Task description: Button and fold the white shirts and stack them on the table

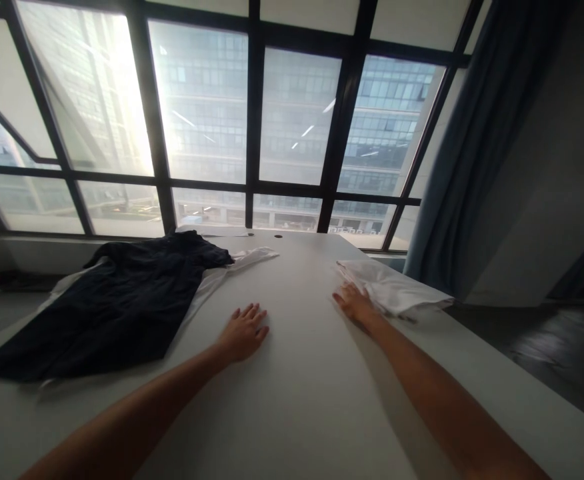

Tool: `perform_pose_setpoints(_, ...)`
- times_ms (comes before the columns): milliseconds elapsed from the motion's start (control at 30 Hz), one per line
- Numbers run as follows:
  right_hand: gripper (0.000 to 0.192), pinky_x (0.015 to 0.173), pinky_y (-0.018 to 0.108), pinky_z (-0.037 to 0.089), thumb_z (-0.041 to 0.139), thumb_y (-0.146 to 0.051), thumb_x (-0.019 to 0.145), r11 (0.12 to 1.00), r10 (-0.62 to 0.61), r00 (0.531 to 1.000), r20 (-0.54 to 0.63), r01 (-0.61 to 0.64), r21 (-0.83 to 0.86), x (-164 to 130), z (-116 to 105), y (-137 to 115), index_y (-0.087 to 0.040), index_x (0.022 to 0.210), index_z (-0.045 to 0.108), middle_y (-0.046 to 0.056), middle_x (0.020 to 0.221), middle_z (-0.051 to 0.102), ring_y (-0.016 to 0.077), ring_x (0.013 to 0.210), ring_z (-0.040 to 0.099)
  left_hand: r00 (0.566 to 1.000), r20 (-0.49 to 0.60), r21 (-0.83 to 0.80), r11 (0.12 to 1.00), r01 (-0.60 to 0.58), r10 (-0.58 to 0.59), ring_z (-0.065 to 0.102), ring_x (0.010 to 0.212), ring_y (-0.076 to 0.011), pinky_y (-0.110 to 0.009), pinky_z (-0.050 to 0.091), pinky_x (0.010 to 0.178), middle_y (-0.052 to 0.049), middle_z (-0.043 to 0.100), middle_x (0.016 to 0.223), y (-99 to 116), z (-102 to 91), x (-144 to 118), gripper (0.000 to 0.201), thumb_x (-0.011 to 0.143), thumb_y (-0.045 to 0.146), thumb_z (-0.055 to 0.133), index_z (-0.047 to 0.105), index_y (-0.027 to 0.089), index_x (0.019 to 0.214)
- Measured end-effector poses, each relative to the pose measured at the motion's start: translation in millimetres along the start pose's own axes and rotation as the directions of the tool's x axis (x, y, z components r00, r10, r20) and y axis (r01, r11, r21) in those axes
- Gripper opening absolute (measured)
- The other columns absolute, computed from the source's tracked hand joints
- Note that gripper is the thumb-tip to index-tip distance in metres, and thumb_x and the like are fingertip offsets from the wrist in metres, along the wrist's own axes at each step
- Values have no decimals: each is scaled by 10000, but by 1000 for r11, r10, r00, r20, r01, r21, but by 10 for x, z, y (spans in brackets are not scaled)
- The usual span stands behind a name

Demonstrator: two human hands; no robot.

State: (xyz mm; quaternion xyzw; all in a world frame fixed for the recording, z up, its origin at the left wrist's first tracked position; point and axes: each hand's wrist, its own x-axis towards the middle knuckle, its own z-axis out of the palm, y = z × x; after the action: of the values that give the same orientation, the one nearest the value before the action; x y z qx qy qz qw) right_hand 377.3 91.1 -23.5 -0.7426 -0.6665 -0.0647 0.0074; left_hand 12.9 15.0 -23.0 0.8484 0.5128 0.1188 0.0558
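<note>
My left hand lies palm down over the white table, its fingers spread and nothing in it. To its left a dark navy garment is laid out on top of a white garment, whose pale edge and sleeve-like end stick out at the right. My right hand is at the near left edge of a crumpled white cloth, fingers stretched out. Whether its fingertips touch the cloth, I cannot tell.
Tall windows with black frames rise behind the table. A blue curtain hangs at the right. Two small dark holes show near the table's far end. Beyond the right edge, something pale and blurred sits low down.
</note>
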Motion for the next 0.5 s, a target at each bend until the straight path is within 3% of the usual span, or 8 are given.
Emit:
perform_pose_setpoints(67, 594, 1186, 489, 133, 197, -479, 1011, 994, -108, 993, 36, 107, 23, -263, -45, -322, -201, 1491, 410, 78, 1609, 265, 231, 1486, 193, 1000, -7, -90, 996, -16, 15, 359, 1427, -263, -438, 260, 1176, -126, 423, 1525, -76, -88, 19, 518, 955, 419, 421, 541, 164, 1390)
perform_pose_setpoints(133, 583, 1186, 494, 133, 234, -484, 1007, 986, -166, 983, 79, 164, 36, -499, -120, -539, -209, 1490, 409, 76, 1607, 270, 238, 1486, 191, 1000, -6, -190, 982, 5, -6, 560, 1254, -238, -347, 402, 1077, -106, 611, 1356, -217, -243, 7, 464, 966, 398, 380, 640, 168, 1273)
perform_pose_setpoints(200, 582, 1182, 512, 140, 288, -490, 994, 983, -184, 975, 128, 179, 48, -688, -209, -650, -204, 1486, 411, 88, 1605, 274, 258, 1483, 196, 989, -33, -157, 978, 136, -143, 665, 1043, -243, -319, 493, 932, -110, 725, 1117, -421, -430, -68, 445, 960, 386, 376, 716, 151, 1124)
perform_pose_setpoints(300, 550, 1168, 544, 164, 359, -474, 974, 980, -196, 970, 146, 187, 73, -901, -298, -708, -208, 1444, 466, 108, 1591, 300, 294, 1470, 225, 902, -276, 147, 913, 380, -331, 593, 1147, -332, -419, 470, 943, -191, 669, 1193, -774, -656, -301, 397, 888, 355, 501, 700, 120, 1138)
perform_pose_setpoints(333, 527, 1162, 553, 175, 376, -460, 970, 977, -208, 969, 133, 197, 86, -961, -304, -720, -213, 1420, 493, 113, 1579, 326, 303, 1461, 245, 874, -292, 212, 865, 455, -388, 570, 1169, -367, -456, 470, 932, -224, 645, 1218, -882, -701, -395, 415, 860, 367, 542, 692, 100, 1140)
perform_pose_setpoints(433, 452, 1145, 533, 228, 387, -406, 971, 963, -237, 969, 70, 226, 144, -1122, -266, -753, -233, 1354, 554, 120, 1501, 450, 302, 1408, 343, 811, -198, 220, 781, 584, -551, 601, 1107, -401, -458, 501, 844, -276, 628, 1205, -1107, -753, -646, 432, 827, 378, 585, 697, 50, 1086)
perform_pose_setpoints(500, 422, 1137, 477, 261, 365, -384, 981, 958, -237, 971, 21, 229, 174, -1209, -231, -763, -256, 1327, 571, 108, 1452, 508, 279, 1369, 398, 805, -155, 179, 785, 593, -572, 633, 1052, -386, -425, 506, 807, -271, 654, 1147, -1150, -761, -753, 374, 838, 310, 553, 704, 37, 1044)
